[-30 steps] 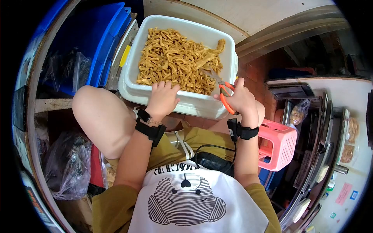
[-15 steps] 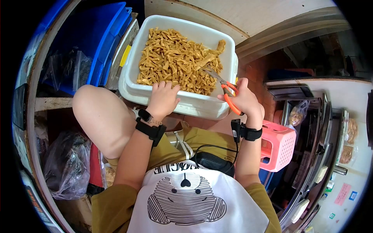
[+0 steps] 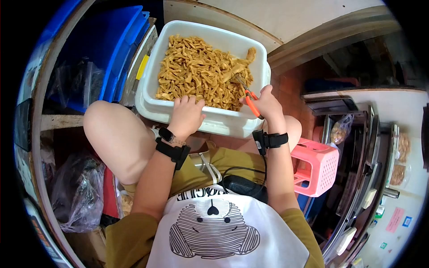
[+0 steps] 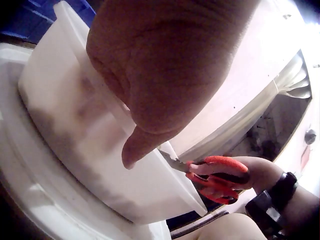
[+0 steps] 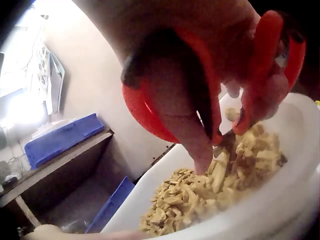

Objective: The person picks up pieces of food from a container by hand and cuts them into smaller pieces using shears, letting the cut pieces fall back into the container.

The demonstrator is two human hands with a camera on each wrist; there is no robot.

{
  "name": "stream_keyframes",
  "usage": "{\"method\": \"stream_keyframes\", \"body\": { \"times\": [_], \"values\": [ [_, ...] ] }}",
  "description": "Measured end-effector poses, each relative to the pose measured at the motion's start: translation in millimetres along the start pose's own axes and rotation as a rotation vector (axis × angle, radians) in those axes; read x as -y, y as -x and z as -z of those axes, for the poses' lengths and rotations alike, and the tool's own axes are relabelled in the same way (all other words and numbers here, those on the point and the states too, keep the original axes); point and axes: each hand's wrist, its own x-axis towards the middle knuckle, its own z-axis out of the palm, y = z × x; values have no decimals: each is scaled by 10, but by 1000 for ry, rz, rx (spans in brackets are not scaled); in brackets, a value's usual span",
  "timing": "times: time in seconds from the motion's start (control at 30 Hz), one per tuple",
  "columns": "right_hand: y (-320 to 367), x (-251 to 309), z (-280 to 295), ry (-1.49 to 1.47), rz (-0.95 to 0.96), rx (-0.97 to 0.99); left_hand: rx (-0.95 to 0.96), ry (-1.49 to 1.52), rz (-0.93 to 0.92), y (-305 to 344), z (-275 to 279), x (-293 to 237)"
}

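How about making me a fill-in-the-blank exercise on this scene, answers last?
The ____ hand holds the scissors.
The ____ hand rests on the near rim of the tub.
In the head view, the bin left of the tub is ____.

Missing words: right; left; blue.

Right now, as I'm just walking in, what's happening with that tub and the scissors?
A seated person is working over a white tub of tan strips. The right grip holds orange-handled scissors, their blades reaching in beside a larger piece at the tub's right side. The left grip rests on the near rim. Whether the blades are cutting anything is too small to tell.
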Motion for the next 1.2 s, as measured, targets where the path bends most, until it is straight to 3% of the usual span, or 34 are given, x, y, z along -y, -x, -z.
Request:
{"method": "stream_keyframes", "body": {
  "times": [0.37, 0.77, 0.87, 1.2],
  "values": [
    [-324, -150, -259, -242, 102, 10, -41, -15, -1, 4, -22, -3],
    [-2, -375, -103, -322, -1, 61, -49, -17, -4, -3, -39, -2],
    [158, -385, -39, -491, 2, 106, -65, -21, -16, 15, -19, -8],
    [479, -284, 217, -667, 120, -39, -52, -9, -5, 7, -32, -1]
  ]
}}
